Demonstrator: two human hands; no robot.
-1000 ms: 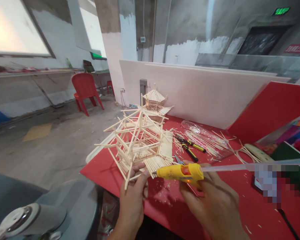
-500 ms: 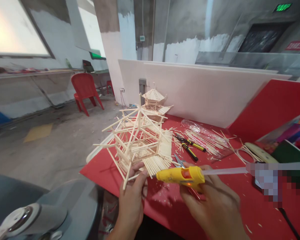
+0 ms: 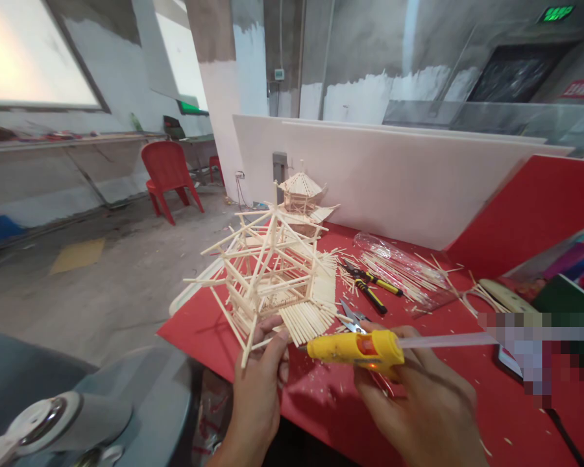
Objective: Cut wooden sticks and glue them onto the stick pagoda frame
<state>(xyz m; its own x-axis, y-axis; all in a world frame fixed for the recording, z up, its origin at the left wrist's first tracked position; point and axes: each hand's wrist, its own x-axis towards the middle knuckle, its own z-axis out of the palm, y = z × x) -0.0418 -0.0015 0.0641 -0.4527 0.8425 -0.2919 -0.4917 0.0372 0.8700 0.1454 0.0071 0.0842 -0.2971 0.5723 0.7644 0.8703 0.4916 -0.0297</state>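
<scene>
A pavilion model of pale wooden sticks (image 3: 272, 259) stands near the front edge of the red tabletop. My left hand (image 3: 260, 383) is closed at its lower front corner, thumb and fingers round the sticks there; some fingertips are hidden behind them. In my right hand (image 3: 413, 395) is a yellow hot glue gun (image 3: 355, 348), a clear glue stick (image 3: 448, 338) poking out of its back and a small orange light glowing. Its nozzle points left, just beside my left fingers and the slatted roof panel (image 3: 309, 320). Scissors (image 3: 351, 318), partly covered by the gun, lie behind it.
Yellow-and-black pliers (image 3: 370, 288) lie right of the model, beside a plastic bag of sticks (image 3: 401, 269). A second stick pavilion (image 3: 300, 191) stands behind. At lower left, a white bottle (image 3: 73, 415) rests on a grey stool (image 3: 160, 389). A phone (image 3: 511, 363) lies on the right.
The glue gun's nozzle has drawn slightly right, away from the roof panel and left fingers. My left hand stays on the model. The whole view has shifted a little.
</scene>
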